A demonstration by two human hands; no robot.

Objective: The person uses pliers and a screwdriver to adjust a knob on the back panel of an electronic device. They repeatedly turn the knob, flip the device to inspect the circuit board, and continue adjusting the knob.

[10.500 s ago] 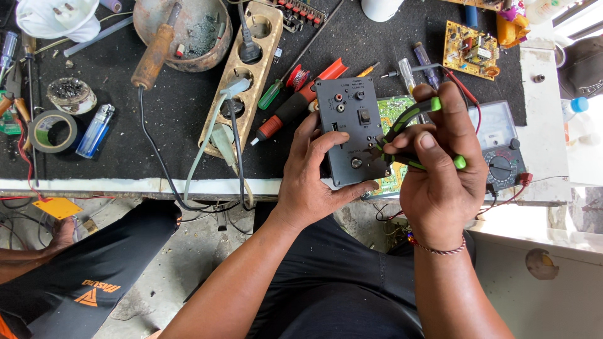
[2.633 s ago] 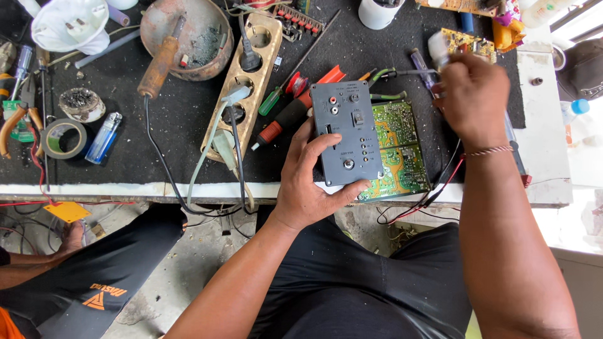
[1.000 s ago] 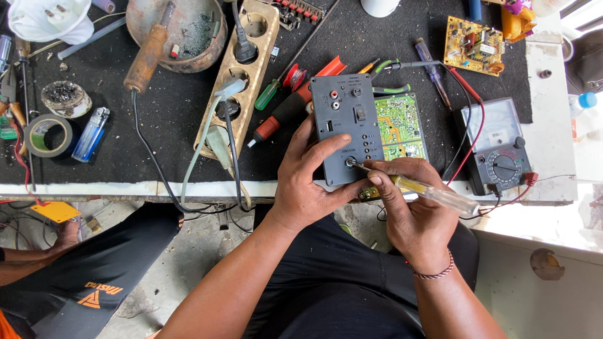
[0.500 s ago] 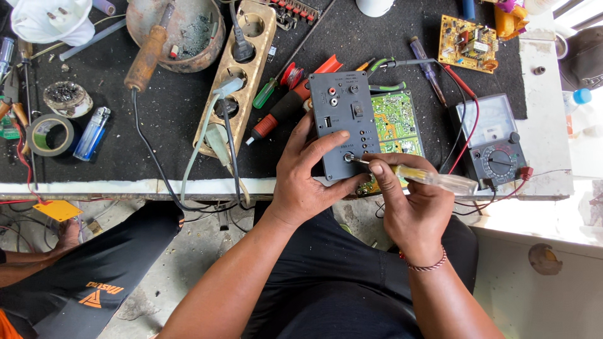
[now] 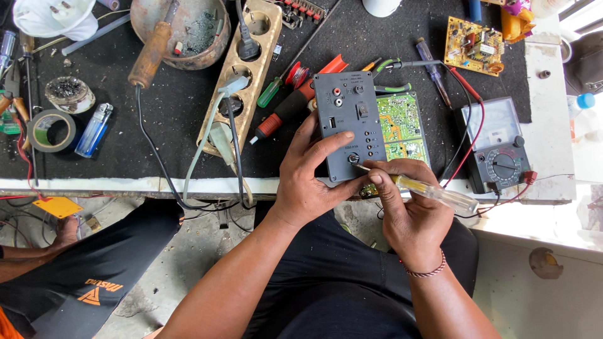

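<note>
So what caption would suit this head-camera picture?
Left hand steadies a dark control panel while the right hand sets a yellow-handled screwdriver against it.

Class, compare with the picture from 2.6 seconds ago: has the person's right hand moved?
Yes. The right hand came from the far small circuit board toward the bench's near edge, beside the multimeter.

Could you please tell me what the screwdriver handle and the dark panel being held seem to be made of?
The screwdriver handle looks like clear yellowish plastic: light shows through it and it shines. The dark panel appears to be matte grey plastic, though painted metal cannot be ruled out; its flat face shows no glare.
</note>
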